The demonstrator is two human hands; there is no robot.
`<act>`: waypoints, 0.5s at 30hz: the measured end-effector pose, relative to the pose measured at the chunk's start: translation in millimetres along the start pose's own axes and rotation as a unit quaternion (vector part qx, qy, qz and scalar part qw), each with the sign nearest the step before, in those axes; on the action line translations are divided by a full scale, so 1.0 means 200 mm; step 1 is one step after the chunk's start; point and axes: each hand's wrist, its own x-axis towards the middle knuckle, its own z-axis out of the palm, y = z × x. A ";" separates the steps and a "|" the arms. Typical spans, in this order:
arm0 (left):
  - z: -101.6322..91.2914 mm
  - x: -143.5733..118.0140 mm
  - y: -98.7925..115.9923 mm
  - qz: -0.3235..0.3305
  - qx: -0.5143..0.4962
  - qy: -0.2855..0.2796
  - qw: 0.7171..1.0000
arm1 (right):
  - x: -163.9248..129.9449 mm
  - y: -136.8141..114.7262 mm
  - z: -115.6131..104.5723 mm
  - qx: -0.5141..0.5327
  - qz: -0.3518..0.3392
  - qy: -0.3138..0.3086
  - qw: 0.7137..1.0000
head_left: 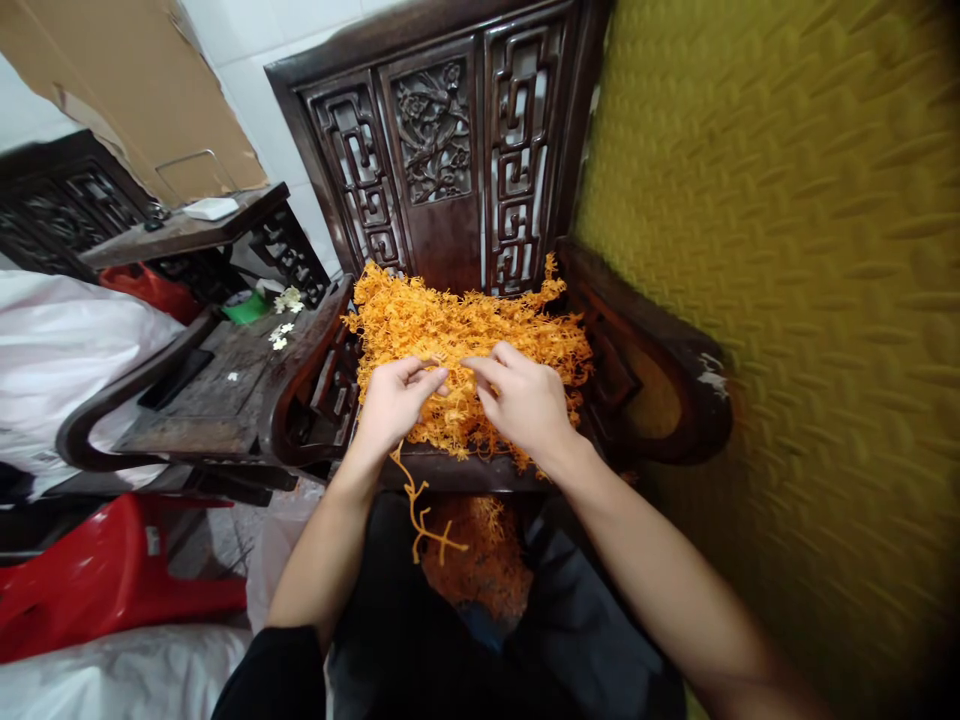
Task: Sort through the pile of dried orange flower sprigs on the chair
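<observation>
A heap of tangled orange cord (480,320) with many short knotted branches covers the seat of a dark carved wooden chair (442,225). My left hand (401,400) is closed in a pinch over the front of the heap. From beneath it a branching orange cord (411,490) hangs past the seat edge towards my lap. Just to the right, my right hand (525,395) has its fingers bent and drawn together, its fingertips facing those of the left. Whatever sits between the right fingertips blends into the orange behind and cannot be made out.
A yellow textured wall (787,250) runs close along the right, past the chair's armrest (697,400). To the left are a wooden seat (202,400) with a green tape roll (245,306), a red plastic stool (112,570) and white sacks (67,350). An orange-brown surface (480,560) shows between my knees.
</observation>
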 end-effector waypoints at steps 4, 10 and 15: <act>-0.03 0.00 -0.02 0.006 -0.024 0.022 0.999 | 0.01 0.01 -0.01 0.012 0.046 0.044 0.998; -0.02 -0.02 -0.02 0.048 -0.065 0.004 0.997 | 0.03 -0.03 0.00 0.269 0.039 -0.012 0.962; 0.00 -0.03 -0.01 0.058 -0.129 -0.020 0.990 | 0.03 -0.04 0.07 0.353 0.096 -0.165 0.916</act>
